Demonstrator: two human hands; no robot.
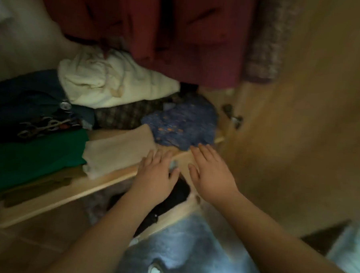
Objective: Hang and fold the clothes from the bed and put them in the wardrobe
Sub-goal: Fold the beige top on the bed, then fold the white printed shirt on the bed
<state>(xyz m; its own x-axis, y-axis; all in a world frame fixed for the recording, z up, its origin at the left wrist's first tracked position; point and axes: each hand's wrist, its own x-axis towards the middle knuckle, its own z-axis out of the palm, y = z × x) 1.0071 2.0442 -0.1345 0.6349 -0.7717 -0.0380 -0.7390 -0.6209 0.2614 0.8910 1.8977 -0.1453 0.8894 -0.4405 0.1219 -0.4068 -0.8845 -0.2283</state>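
I look down into the wardrobe at a wooden shelf [101, 186]. A blue patterned garment [182, 124] lies at the shelf's right end. A folded beige garment [120, 152] lies left of it. My left hand [156, 172] hovers flat over the shelf's front edge beside the beige garment, fingers straight. Just below the blue garment is my right hand [210, 175], also flat with spread fingers whose tips are near its hem. Neither hand holds anything. The picture is blurred.
On the shelf's left lie a green folded cloth [36, 158], dark blue clothes [30, 107], a cream garment [115, 80] and a checked fabric [126, 114]. Red clothes [180, 32] hang above. The wardrobe's wooden door [300, 121] stands at right. Dark clothes [171, 200] lie below.
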